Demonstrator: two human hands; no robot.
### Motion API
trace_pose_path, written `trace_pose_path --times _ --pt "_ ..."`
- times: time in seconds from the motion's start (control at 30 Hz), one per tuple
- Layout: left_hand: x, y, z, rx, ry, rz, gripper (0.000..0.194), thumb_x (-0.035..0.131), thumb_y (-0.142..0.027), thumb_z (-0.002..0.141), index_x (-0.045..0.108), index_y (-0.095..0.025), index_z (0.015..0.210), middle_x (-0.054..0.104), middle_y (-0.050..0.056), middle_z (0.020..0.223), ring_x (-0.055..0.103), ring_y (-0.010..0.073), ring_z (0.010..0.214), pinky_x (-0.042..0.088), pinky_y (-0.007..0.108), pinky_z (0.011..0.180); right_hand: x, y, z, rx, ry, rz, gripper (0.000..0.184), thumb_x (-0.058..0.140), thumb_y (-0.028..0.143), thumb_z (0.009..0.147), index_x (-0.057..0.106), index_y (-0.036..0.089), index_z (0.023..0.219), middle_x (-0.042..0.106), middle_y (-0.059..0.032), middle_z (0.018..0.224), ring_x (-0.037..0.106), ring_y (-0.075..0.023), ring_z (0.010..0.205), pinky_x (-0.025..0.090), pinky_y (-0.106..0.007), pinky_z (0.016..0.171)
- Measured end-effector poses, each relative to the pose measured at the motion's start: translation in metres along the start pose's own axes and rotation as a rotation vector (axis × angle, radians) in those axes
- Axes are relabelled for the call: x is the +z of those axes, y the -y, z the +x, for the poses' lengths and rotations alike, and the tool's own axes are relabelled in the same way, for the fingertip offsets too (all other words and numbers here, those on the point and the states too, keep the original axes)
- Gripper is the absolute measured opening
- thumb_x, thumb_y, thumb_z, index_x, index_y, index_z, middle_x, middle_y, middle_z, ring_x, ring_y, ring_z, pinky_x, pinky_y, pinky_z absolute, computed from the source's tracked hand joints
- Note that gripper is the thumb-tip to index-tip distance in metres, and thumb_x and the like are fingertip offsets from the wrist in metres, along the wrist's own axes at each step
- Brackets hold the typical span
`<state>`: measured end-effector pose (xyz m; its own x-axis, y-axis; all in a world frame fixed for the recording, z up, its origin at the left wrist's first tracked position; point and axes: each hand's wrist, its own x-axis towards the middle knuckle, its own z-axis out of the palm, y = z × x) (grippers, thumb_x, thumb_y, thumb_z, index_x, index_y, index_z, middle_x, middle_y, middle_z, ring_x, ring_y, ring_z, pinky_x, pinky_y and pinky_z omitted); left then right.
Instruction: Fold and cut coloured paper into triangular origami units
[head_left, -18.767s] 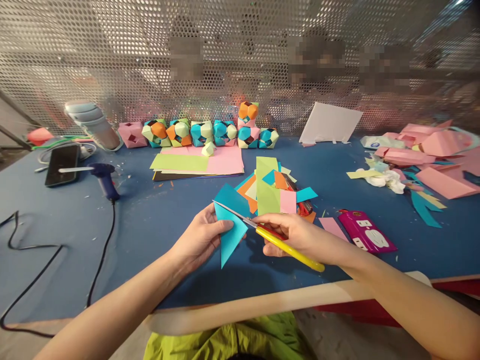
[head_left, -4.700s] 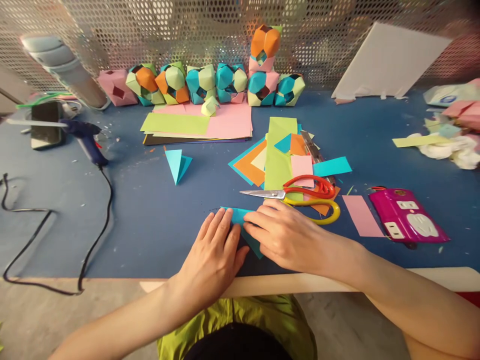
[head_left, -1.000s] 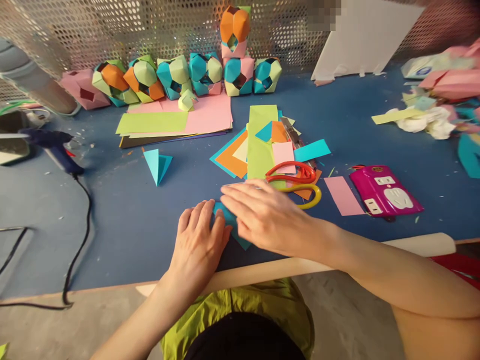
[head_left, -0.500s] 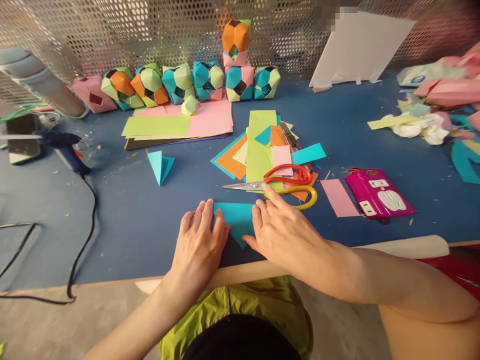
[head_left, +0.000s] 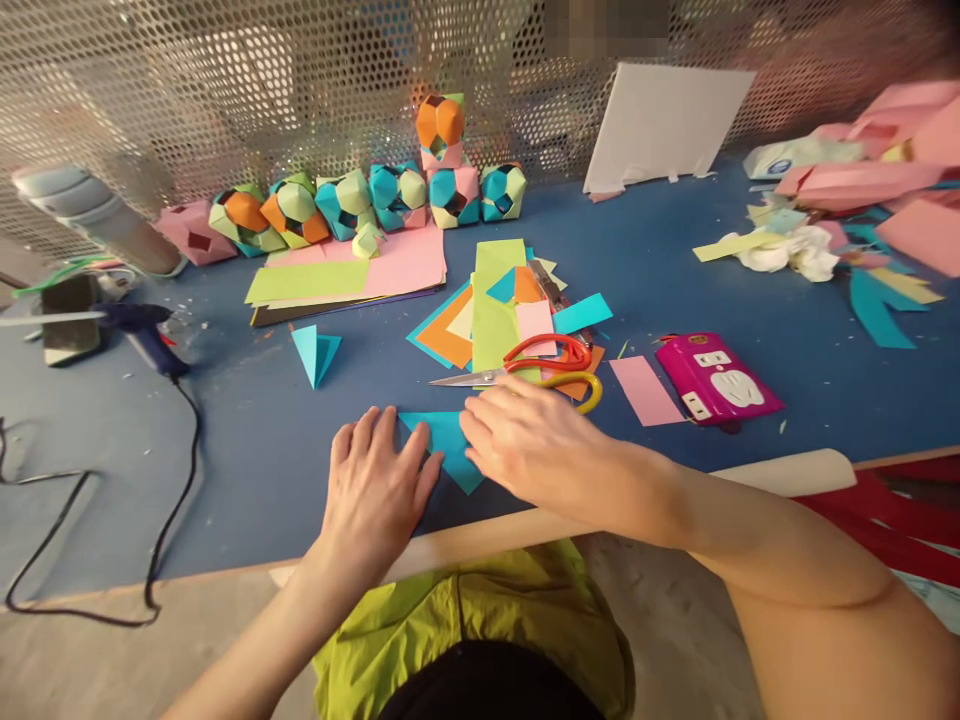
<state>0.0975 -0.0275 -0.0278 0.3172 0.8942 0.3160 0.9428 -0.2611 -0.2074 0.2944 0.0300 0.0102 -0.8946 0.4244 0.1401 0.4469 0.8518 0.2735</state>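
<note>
Perforated screening [head_left: 285, 85] backs our blue table [head_left: 255, 470], where a folded blue piece [head_left: 307, 352] sits at left, then our left hand [head_left: 375, 480] rests open on a blue paper triangle [head_left: 451, 450] near the front edge. Our right hand [head_left: 529, 435] — which earlier gripped the scissors [head_left: 487, 379], now lying just beyond — bunches over the triangle's right corner, whether pinching we cannot tell; farther right lies a magenta socket block [head_left: 701, 385].

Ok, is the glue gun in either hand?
No, the glue gun lies on the table, off to the left, while the left hand and right hand rest on blue paper.
</note>
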Motion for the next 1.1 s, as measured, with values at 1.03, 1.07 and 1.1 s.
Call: trace_pose_path --times 1.03,1.07,1.1 --pt "-0.021 0.032 0.041 -0.931 -0.065 -2.010 0.017 0.071 -0.018 0.072 0.059 -0.014 0.083 0.069 0.003 0.079 0.070 0.0180 0.067 0.056 0.027 0.059 -0.009 -0.071 -0.033 0.656 0.072 1.194 0.055 0.058 0.038 0.085 0.043 0.020 0.135 0.065 -0.0047 0.095 0.058 -0.0121 0.067 0.046 -0.024 0.057" --pt "-0.023 0.030 0.043 -0.960 -0.073 -2.043 0.013 0.068 -0.014 0.074 0.060 -0.013 0.084 0.070 0.004 0.080 0.070 0.0182 0.068 0.057 0.028 0.061 -0.009 -0.067 -0.038 0.633 0.063 1.299 0.055 0.058 0.041 0.085 0.044 0.020 0.134 0.064 -0.0056 0.100 0.056 -0.0106 0.065 0.045 -0.023 0.054" --pt "-0.025 0.027 0.045 -0.985 -0.077 -2.075 0.010 0.065 -0.012 0.076 0.060 -0.013 0.085 0.070 0.005 0.080 0.071 0.0181 0.069 0.058 0.027 0.062 -0.010 -0.063 -0.044 0.616 0.057 1.378 0.054 0.057 0.045 0.086 0.046 0.021 0.133 0.062 -0.0062 0.104 0.054 -0.0092 0.063 0.043 -0.022 0.051"
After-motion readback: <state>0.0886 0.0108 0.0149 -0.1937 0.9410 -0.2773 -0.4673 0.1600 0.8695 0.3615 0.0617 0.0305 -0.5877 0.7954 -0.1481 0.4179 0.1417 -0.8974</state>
